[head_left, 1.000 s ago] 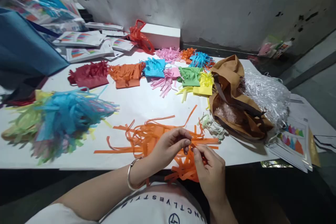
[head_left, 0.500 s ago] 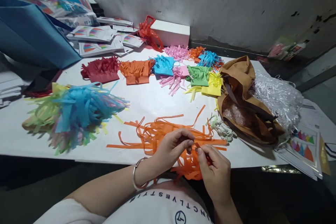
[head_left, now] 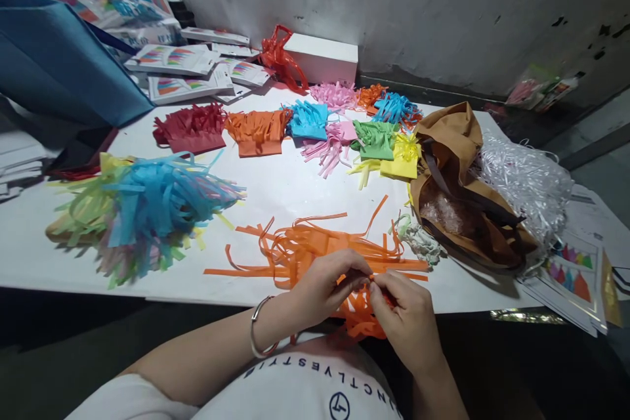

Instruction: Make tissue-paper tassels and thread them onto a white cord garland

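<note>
Both hands meet at the near edge of the white table [head_left: 305, 190]. My left hand [head_left: 337, 282], with a bangle on the wrist, pinches a piece of orange tissue paper. From the right, my right hand [head_left: 406, 308] pinches the same piece, its fingertips almost touching the left ones. Orange fringed tissue paper [head_left: 367, 318] hangs below the fingers, over the table edge and against my shirt. Behind the hands, more cut orange paper strips [head_left: 315, 243] lie spread on the table. The fingers hide most of the pinched part.
At left lies a pile of blue, green and yellow fringes [head_left: 152, 203]. Folded fringe bundles, like the dark red one [head_left: 191, 134], line the back. A brown bag [head_left: 453, 138] and white shredded strands [head_left: 531, 190] stand at right. Flat packets [head_left: 172, 60] and a white box [head_left: 325, 56] sit behind.
My fingertips have come closer together over the orange paper, and the visible end between them has shrunk. The view has shifted slightly; the things on the table lie as before.
</note>
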Available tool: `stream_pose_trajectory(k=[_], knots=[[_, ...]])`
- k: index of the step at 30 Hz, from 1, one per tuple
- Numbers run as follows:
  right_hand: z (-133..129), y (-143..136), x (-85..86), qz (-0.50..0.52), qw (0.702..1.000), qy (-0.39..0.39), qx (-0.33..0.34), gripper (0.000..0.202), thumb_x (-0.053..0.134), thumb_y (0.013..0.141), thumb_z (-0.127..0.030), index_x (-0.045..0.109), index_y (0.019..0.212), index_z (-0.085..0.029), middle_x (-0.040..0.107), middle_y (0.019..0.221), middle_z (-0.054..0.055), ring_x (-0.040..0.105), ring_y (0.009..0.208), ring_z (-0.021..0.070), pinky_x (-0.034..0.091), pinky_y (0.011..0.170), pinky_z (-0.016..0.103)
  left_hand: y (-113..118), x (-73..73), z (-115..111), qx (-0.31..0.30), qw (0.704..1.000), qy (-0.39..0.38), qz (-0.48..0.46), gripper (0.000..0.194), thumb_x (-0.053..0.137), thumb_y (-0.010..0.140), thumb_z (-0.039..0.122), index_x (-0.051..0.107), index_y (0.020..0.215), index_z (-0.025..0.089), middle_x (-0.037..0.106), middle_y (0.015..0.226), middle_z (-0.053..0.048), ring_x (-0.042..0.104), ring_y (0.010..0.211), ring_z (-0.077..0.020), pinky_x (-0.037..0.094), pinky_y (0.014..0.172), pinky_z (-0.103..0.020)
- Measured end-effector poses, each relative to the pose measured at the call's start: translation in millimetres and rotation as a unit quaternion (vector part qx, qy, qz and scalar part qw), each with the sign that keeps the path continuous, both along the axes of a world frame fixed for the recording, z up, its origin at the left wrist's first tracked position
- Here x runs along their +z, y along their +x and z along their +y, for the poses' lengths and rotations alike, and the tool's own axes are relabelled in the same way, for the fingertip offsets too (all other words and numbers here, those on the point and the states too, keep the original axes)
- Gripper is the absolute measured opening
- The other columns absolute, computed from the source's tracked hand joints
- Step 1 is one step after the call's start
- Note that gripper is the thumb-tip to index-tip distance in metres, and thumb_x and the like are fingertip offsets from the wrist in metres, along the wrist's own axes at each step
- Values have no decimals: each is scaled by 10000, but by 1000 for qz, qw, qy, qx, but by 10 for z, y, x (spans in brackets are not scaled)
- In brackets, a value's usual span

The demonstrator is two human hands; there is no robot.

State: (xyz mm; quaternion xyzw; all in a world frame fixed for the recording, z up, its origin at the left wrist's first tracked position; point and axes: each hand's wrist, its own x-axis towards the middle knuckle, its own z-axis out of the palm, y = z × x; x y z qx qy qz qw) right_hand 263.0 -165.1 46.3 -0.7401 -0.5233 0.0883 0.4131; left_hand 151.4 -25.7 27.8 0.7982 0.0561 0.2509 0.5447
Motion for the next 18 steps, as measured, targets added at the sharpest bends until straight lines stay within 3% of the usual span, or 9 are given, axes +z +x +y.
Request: stream_pose_trajectory(k=[5, 7, 10, 14, 16, 18], knots=[[-6, -4, -57, 29, 999, 6, 14, 211, 477, 965, -209, 648, 841, -203, 641, 739, 2, 600, 658, 132, 456, 608, 238, 6, 9, 41, -2, 977, -192, 91, 136, 650, 863, 272, 635, 815, 146, 635, 681, -16, 604, 601, -125, 501, 577, -229], [-18, 0, -83, 33, 999, -1, 15, 160, 504, 971, -251, 659, 970, -212, 681, 843, 19, 639, 740, 146, 491, 654, 244, 3, 9, 68, -11, 967, -226, 114, 199, 661, 856, 314, 630, 771, 137, 603, 627, 0, 571, 559, -114, 471, 544, -220], [-16, -10, -112, 10, 999, -5, 39, 236, 560, 962, -299, 607, 1176, -211, 700, 1014, 53, 662, 880, 172, 525, 751, 272, -15, 3, 107, -18, 975, -189, 115, 218, 653, 859, 318, 637, 746, 133, 592, 632, 0, 539, 572, -108, 431, 545, -214], [42, -50, -115, -65, 996, 5, 53, 150, 496, 985, -219, 635, 933, -197, 675, 799, 29, 619, 742, 170, 499, 702, 301, -82, -5, 127, -8, 989, -103, 110, 206, 607, 891, 284, 620, 737, 146, 582, 658, 0, 524, 612, -113, 402, 564, -218], [70, -52, -117, -80, 995, 6, 60, 178, 486, 984, -198, 625, 873, -201, 662, 760, 17, 609, 718, 166, 505, 805, 351, -136, 2, 131, 25, 992, -62, 103, 202, 589, 905, 275, 600, 743, 156, 567, 664, 4, 504, 611, -110, 390, 554, -219], [81, -26, -150, -61, 996, 15, 64, 146, 497, 985, -220, 640, 960, -211, 693, 870, 29, 643, 818, 175, 482, 952, 411, -205, 21, 170, 57, 994, -47, 80, 198, 568, 922, 282, 587, 765, 164, 564, 694, 1, 500, 610, -106, 402, 544, -223]])
